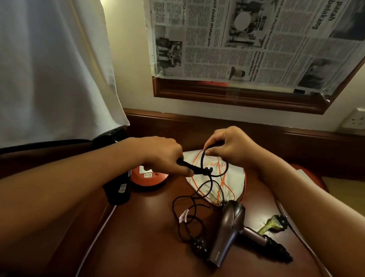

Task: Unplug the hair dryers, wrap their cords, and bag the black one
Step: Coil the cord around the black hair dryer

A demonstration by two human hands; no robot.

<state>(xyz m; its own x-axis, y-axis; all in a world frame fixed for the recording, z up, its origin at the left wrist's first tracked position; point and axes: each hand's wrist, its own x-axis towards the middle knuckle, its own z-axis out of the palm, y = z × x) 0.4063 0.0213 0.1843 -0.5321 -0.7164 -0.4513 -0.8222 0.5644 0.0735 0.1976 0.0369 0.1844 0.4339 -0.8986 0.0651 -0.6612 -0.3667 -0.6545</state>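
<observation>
My left hand grips the ribbed strain relief of the black cord; my right hand pinches a loop of it. Bronze dryer lies mid-surface, plug beside it. Black dryer sits toward the left edge. White bag with orange drawstring lies under the loop.

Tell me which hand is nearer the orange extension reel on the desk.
Left. The left hand grips the black dryer's cord end just right of and above the orange extension reel. The right hand pinches a cord loop farther right, over the white drawstring bag.
</observation>
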